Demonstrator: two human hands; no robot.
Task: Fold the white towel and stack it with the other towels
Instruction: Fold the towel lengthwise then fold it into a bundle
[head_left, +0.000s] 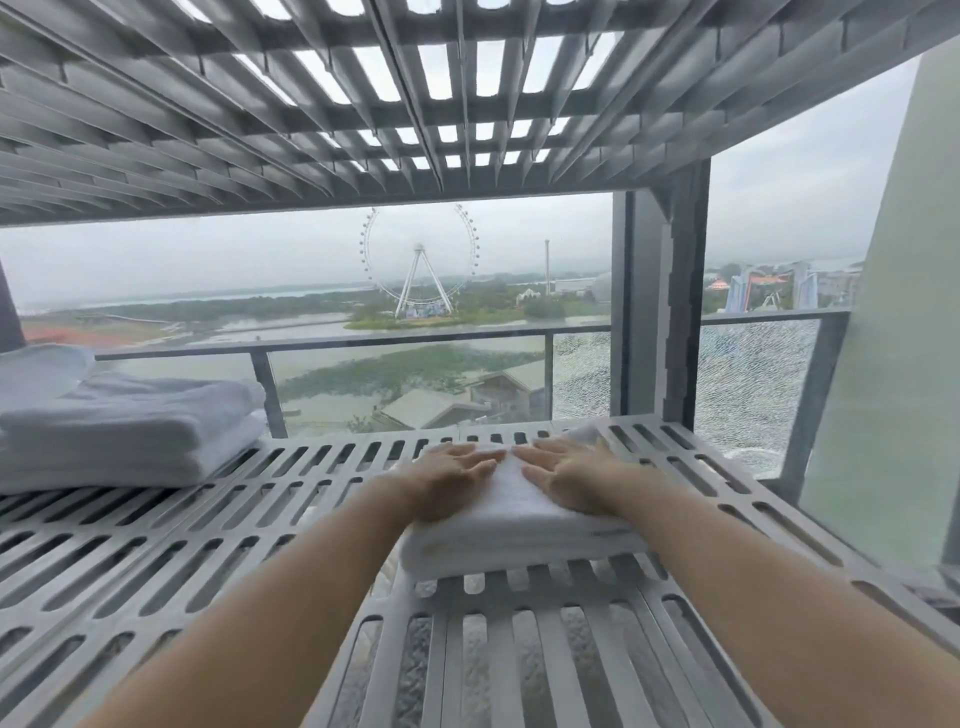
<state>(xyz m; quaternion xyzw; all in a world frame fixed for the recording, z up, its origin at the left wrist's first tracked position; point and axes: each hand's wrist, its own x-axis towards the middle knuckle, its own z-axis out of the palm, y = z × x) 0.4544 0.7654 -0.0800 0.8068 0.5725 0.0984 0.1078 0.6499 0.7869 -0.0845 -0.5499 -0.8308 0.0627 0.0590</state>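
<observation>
- While both palms lie flat on it, the folded white towel (511, 525) sits on the slotted metal shelf (218, 519), toward its right half and well apart from the other towels.
- The left hand (452, 480) and the right hand (569, 478) press side by side on the towel's top, fingers spread and pointing away from the person; neither grip closes on anything, both being wide open and flat. The likely reason is to smooth the layers and keep the fold tight before lifting.
- The stack of folded white towels (124, 431) lies at the far left of the same shelf, close to the glass balcony railing (405, 343); it seems kept there as the collecting spot, so the pressed towel has yet to travel left.
- Count: one towel under the hands; the stack shows at least two folded towels, with another white bundle behind them that I cannot separate clearly. Two hands, both bare.
- Folding looks finished by my judgement; stacking is not yet done.
</observation>
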